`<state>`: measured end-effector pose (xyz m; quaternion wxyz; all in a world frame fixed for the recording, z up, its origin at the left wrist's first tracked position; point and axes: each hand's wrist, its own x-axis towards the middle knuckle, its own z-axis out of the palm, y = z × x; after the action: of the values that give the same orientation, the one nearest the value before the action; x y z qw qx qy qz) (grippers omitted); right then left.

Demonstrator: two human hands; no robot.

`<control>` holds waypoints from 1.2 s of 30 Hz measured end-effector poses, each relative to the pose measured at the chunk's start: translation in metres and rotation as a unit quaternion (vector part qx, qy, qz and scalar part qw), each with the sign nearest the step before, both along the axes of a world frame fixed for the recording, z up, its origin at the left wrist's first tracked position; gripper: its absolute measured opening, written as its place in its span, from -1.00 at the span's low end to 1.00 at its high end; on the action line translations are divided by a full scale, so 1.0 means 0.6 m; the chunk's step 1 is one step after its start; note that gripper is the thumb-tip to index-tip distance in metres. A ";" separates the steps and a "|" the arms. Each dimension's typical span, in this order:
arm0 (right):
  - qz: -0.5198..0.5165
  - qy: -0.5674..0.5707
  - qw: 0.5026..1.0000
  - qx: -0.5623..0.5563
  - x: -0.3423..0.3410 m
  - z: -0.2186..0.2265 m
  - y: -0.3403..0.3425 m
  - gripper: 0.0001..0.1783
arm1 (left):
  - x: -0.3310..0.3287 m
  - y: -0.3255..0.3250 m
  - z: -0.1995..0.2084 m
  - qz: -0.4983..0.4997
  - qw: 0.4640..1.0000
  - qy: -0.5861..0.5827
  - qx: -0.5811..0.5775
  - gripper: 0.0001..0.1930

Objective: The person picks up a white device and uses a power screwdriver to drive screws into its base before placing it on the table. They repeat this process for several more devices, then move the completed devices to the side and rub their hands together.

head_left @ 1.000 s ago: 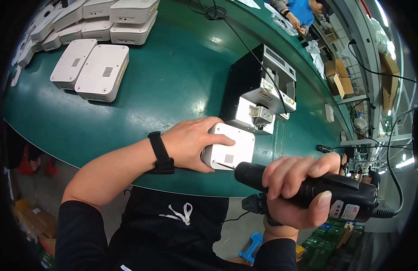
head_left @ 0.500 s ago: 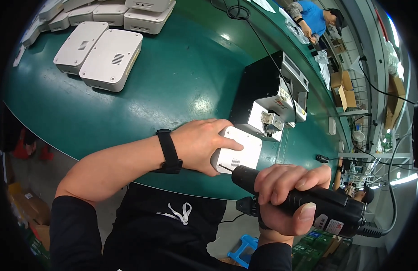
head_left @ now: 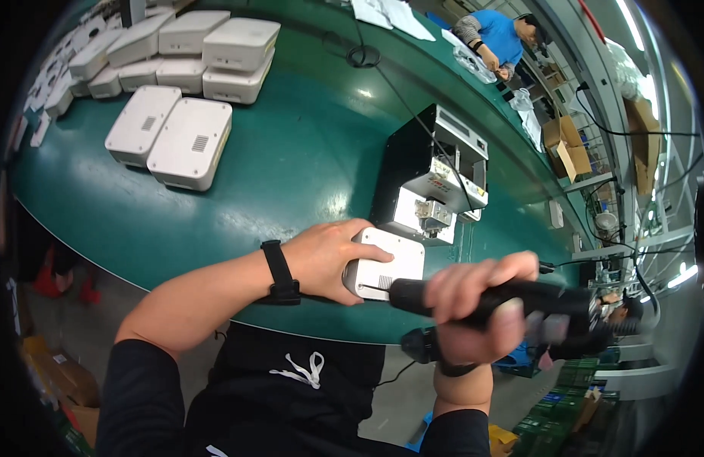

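My left hand grips a white plastic box lying on the green table near its front edge. A black band sits on that wrist. My right hand is closed around a black electric screwdriver held sideways, and the thin bit at its left end touches the near side of the white box. The right hand and tool are blurred.
A black and silver screw feeder machine stands just behind the box. Two white boxes lie at the left, with several more stacked behind them. A black cable runs across the table. Another person in blue works at the far end.
The screwdriver has swung from the lower right up to the left, so its bit now meets the white box. My left hand keeps hold of the box.
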<state>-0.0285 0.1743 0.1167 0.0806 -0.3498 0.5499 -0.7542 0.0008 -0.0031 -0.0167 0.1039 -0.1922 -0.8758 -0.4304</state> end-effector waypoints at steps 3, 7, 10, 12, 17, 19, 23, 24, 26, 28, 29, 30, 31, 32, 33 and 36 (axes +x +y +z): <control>-0.032 -0.056 0.987 -0.147 -0.070 0.024 0.050 -0.69 | 0.001 0.003 0.022 -0.021 0.999 -0.039 0.006 -0.28; -0.106 -0.174 0.950 -0.235 -0.183 0.001 0.125 -0.71 | 0.014 -0.016 0.035 -0.048 0.941 -0.268 0.203 -0.29; -0.154 -0.267 0.909 -0.279 -0.260 -0.045 0.185 -0.72 | 0.047 -0.037 0.012 -0.026 0.890 -0.328 0.317 -0.36; -0.174 -0.292 0.893 -0.293 -0.291 -0.084 0.222 -0.72 | 0.088 -0.041 0.042 0.034 0.822 -0.381 0.422 -0.41; -0.223 -0.328 0.861 -0.318 -0.331 -0.180 0.273 -0.70 | 0.156 -0.072 0.064 0.086 0.581 -0.517 0.623 -0.46; -0.230 -0.332 0.862 -0.306 -0.330 -0.217 0.289 -0.70 | 0.181 -0.084 0.056 0.124 0.603 -0.541 0.573 -0.45; -0.239 -0.345 0.860 -0.291 -0.319 -0.216 0.268 -0.70 | 0.197 -0.048 0.068 0.200 0.702 -0.577 0.366 -0.45; -0.247 -0.342 0.862 -0.280 -0.316 -0.207 0.265 -0.70 | 0.190 -0.030 0.077 0.218 0.765 -0.553 0.248 -0.49; -0.250 -0.352 0.855 -0.286 -0.319 -0.208 0.264 -0.69 | 0.171 -0.001 0.086 0.239 0.880 -0.403 0.069 -0.53; -0.257 -0.374 0.850 -0.268 -0.318 -0.213 0.267 -0.69 | 0.155 0.023 0.091 0.227 0.937 -0.048 -0.262 -0.61; -0.254 -0.376 0.847 -0.276 -0.317 -0.214 0.263 -0.69 | 0.146 0.023 0.091 0.226 0.935 -0.045 -0.270 -0.61; -0.253 -0.382 0.846 -0.272 -0.316 -0.214 0.258 -0.69 | 0.132 0.015 0.081 0.241 0.929 -0.030 -0.280 -0.62; -0.252 -0.388 0.845 -0.268 -0.315 -0.213 0.255 -0.69 | 0.114 0.004 0.068 0.255 0.923 -0.014 -0.288 -0.62; -0.253 -0.391 0.845 -0.262 -0.314 -0.209 0.256 -0.69 | 0.093 -0.008 0.055 0.267 0.918 0.003 -0.293 -0.61; -0.257 -0.387 0.845 -0.265 -0.314 -0.208 0.260 -0.69 | 0.057 -0.020 0.047 0.276 0.920 0.009 -0.279 -0.61; -0.240 -0.396 0.847 -0.260 -0.309 -0.207 0.250 -0.69 | -0.065 -0.084 0.043 0.333 0.907 -0.002 -0.258 -0.54</control>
<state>-0.2139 0.3243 -0.0074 0.0139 0.1140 0.3215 -0.9399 -0.0385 -0.0532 0.0092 0.1867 0.0915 -0.9695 -0.1296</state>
